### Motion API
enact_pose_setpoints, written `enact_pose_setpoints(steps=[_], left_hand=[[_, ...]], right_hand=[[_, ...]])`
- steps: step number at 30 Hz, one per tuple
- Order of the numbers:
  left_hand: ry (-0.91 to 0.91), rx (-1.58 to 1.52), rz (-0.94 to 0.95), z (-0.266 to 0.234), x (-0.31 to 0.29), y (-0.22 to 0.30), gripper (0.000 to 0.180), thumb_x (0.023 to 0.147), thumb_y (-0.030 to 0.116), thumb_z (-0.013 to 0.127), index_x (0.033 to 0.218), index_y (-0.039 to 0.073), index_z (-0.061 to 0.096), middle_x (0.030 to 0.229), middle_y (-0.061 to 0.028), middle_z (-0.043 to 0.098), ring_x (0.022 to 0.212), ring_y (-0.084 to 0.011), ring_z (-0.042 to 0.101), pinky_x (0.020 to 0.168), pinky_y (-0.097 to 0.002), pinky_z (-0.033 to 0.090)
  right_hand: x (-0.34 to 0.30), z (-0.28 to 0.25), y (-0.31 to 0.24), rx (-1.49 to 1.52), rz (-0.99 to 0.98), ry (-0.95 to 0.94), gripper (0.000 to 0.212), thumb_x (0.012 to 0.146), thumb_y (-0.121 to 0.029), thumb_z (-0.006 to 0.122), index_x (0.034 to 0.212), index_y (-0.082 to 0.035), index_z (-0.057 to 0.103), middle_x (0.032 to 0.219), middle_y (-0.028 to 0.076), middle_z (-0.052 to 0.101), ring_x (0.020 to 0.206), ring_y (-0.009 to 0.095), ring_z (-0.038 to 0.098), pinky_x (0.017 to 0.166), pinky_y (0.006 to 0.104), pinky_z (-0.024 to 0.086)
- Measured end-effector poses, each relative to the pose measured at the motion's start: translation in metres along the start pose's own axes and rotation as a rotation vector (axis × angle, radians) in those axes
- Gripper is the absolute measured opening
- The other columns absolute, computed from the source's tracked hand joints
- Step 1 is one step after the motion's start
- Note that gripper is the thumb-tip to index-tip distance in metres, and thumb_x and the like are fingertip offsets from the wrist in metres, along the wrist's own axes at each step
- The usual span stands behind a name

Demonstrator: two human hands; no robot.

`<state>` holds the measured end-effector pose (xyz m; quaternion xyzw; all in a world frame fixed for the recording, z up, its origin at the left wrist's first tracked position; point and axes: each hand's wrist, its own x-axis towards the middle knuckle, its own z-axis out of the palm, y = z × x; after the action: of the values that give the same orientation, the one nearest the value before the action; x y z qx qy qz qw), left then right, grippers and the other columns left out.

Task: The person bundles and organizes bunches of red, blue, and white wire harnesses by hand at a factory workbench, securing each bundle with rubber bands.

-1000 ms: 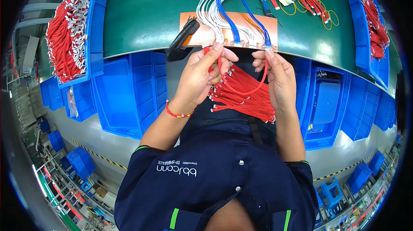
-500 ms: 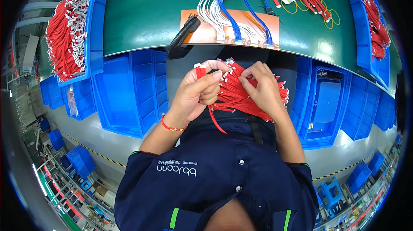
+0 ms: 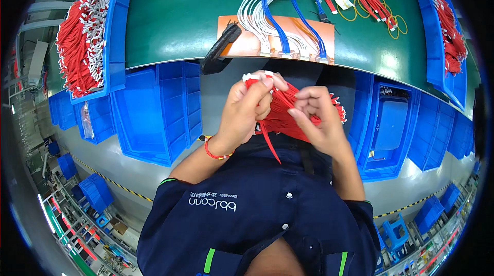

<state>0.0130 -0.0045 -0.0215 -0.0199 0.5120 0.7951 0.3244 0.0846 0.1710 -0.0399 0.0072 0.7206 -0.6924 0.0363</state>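
Observation:
My left hand (image 3: 250,102) is closed on a small bunch of red wires (image 3: 268,142); white connectors stick up above its thumb and forefinger, and loose wire ends hang below the fist. Close on its right is my right hand (image 3: 321,121), fingers curled but thumb and forefinger apart, with nothing visible between them. Behind and between both hands a larger pile of red wires with white connectors (image 3: 288,121) rests on my lap, partly hidden by the fingers.
Ahead stands a green-topped table (image 3: 180,19) with white and blue wires (image 3: 252,3) over an orange board (image 3: 242,44). A black bar (image 3: 221,47) juts from its edge. Blue bins (image 3: 116,29) of red wires flank it. More blue crates (image 3: 139,116) stand below on both sides.
My left hand has moved right, over the pile, and more white connectors show at its fingertips. My right hand has dropped back slightly, and its thumb and forefinger have parted.

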Motion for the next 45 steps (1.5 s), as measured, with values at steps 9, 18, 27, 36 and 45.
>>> enact_pose_setpoints(steps=[9, 18, 27, 36, 45], left_hand=[[0.108, -0.073, 0.097, -0.007, 0.020, -0.004, 0.029, 0.100, 0.017, 0.045, 0.090, -0.003, 0.064, 0.063, -0.0043, 0.057, 0.042, -0.0004, 0.026, 0.041, -0.0209, 0.018], [0.244, -0.044, 0.182, 0.010, 0.025, -0.010, 0.030, 0.099, 0.015, 0.045, 0.096, -0.006, 0.066, 0.069, -0.0059, 0.061, 0.044, 0.0007, 0.026, 0.042, -0.0202, 0.019], [0.079, -0.105, 0.009, -0.007, 0.025, 0.010, 0.033, 0.099, 0.015, 0.043, 0.107, -0.009, 0.064, 0.082, -0.0087, 0.065, 0.044, -0.0013, 0.027, 0.041, -0.0187, 0.023], [0.081, -0.081, 0.059, -0.010, 0.022, 0.008, 0.034, 0.100, 0.016, 0.043, 0.110, -0.009, 0.063, 0.084, -0.0083, 0.067, 0.045, -0.0001, 0.027, 0.041, -0.0188, 0.021], [0.014, -0.079, -0.024, -0.019, 0.017, 0.014, 0.034, 0.102, 0.020, 0.044, 0.116, -0.004, 0.062, 0.096, -0.0122, 0.070, 0.045, 0.0011, 0.024, 0.040, -0.0183, 0.020]], right_hand=[[-0.029, -0.072, 0.024, 0.702, 0.096, 0.147, 0.013, 0.091, -0.010, 0.060, 0.098, 0.002, 0.060, 0.074, 0.006, 0.055, 0.057, 0.011, 0.056, 0.058, 0.0271, 0.048], [0.004, -0.028, 0.009, 0.596, 0.140, 0.182, 0.021, 0.097, -0.010, 0.053, 0.105, 0.004, 0.067, 0.094, 0.015, 0.067, 0.068, 0.016, 0.062, 0.068, 0.0266, 0.050], [0.031, -0.026, -0.003, 0.216, 0.080, 0.288, 0.023, 0.098, -0.015, 0.056, 0.100, 0.004, 0.069, 0.077, 0.004, 0.065, 0.060, 0.004, 0.051, 0.057, 0.0184, 0.042], [0.035, -0.024, -0.005, 0.197, 0.113, 0.276, 0.023, 0.096, -0.016, 0.058, 0.095, 0.003, 0.071, 0.070, 0.003, 0.062, 0.057, 0.003, 0.049, 0.055, 0.0181, 0.039], [0.039, -0.029, -0.006, 0.411, 0.233, 0.277, 0.027, 0.095, -0.019, 0.058, 0.095, 0.003, 0.071, 0.068, 0.003, 0.062, 0.056, 0.006, 0.050, 0.055, 0.0188, 0.037]])
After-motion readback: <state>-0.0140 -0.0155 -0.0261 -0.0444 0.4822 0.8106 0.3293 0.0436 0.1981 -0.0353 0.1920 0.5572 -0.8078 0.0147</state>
